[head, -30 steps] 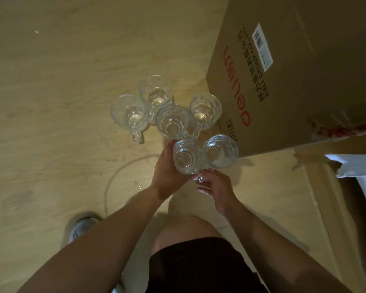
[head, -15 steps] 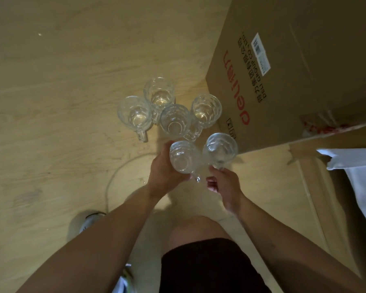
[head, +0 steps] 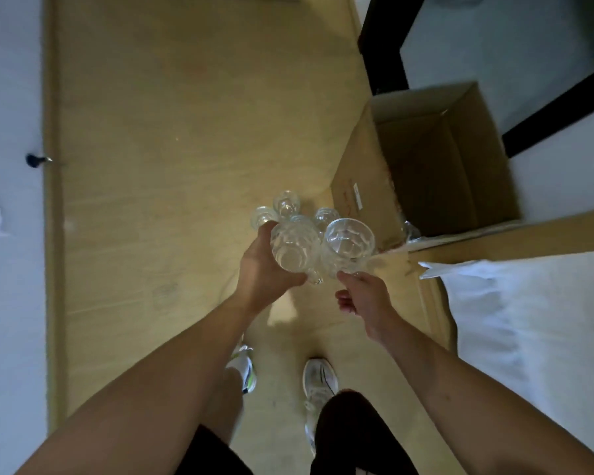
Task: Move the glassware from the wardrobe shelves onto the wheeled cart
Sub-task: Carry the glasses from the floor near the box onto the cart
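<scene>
The person stands on a pale wooden floor [head: 172, 138], both bare arms reaching forward and down. The left hand [head: 264, 272] has its grip closed round a clear faceted glass mug [head: 294, 246], fingers curled under its side, the mug's mouth facing up toward the camera. The right hand [head: 364, 296] has its grip closed at the lower edge of a second clear faceted glass mug [head: 348, 245], fingertips pinched on its near side, and this mug touches the first one. Behind the two held mugs, further clear glass mugs [head: 286, 202] stand grouped on the floor, partly hidden; how many is hard to tell. Just to their right lies an open brown cardboard box [head: 436, 159], its inside dark. A white sheet [head: 535, 337] covers the right side, and two white trainers [head: 318, 382] show on the floor below.
</scene>
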Tool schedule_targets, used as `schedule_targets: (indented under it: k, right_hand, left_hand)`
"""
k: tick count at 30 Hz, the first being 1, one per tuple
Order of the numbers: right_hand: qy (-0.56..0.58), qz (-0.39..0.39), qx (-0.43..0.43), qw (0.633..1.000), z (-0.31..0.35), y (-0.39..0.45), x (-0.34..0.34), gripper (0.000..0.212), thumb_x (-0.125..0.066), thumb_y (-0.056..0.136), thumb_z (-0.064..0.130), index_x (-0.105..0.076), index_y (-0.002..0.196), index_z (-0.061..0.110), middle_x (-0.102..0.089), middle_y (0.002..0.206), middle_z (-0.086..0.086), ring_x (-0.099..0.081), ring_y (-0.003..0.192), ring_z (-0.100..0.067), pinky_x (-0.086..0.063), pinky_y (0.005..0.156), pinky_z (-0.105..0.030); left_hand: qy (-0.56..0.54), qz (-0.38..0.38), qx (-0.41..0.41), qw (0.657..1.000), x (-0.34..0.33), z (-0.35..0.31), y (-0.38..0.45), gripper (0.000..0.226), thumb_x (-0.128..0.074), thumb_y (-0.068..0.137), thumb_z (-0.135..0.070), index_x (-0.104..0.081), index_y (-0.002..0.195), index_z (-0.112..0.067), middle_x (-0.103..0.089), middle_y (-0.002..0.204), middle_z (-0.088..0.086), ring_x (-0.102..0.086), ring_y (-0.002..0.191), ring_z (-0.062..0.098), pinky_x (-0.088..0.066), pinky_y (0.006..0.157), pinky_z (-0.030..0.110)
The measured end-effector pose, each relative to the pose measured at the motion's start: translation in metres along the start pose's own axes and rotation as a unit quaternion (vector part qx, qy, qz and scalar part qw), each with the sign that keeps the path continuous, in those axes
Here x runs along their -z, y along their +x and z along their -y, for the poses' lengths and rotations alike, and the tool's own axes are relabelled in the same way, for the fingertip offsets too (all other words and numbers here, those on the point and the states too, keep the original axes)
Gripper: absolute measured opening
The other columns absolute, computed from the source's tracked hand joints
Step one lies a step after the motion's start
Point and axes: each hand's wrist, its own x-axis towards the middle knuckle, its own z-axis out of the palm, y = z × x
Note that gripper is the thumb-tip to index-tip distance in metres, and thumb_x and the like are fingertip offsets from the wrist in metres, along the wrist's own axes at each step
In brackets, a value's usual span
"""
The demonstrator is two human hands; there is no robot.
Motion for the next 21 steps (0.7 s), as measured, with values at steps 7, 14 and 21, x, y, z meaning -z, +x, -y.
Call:
schedule_targets:
  k: [7,14,21]
  right_hand:
    - [-0.024,0.059,0.078,0.995,0.131,-0.155,0.028,0.037,-0.074,0.092,0.035,-0.063,0.107,0.003,-0.059,0.064,-0.010,-0.052,0.050,-0.018,-0.042,0.046,-0.025]
    - [-0.088,0.105,0.202,0.970,0.215,-0.266,0.026,0.064,-0.067,0.092,0.053,-0.051,0.143,0.017,-0.065,0.078,-0.006,-0.058,0.065,-0.017,-0.054,0.059,-0.027]
    - [-0.082,0.152,0.309,0.935,0.255,-0.376,-0.003,0.075,-0.071,0.090,0.051,-0.043,0.151,0.016,-0.064,0.072,-0.008,-0.057,0.059,-0.018,-0.055,0.056,-0.028]
  left_hand:
    - [0.041,-0.060,-0.023,0.997,0.118,-0.159,-0.082,0.116,-0.092,0.042,-0.042,-0.038,0.143,-0.026,-0.058,0.131,-0.004,-0.059,0.118,0.019,-0.047,0.096,0.030]
    - [-0.012,-0.174,-0.050,0.983,0.210,-0.257,-0.168,0.114,-0.095,0.044,-0.047,-0.039,0.141,-0.022,-0.057,0.133,-0.003,-0.058,0.121,0.017,-0.047,0.096,0.029]
    - [-0.035,-0.277,-0.100,0.955,0.295,-0.302,-0.256,0.105,-0.095,0.041,-0.045,-0.044,0.130,-0.024,-0.060,0.128,-0.009,-0.059,0.117,0.013,-0.047,0.093,0.025]
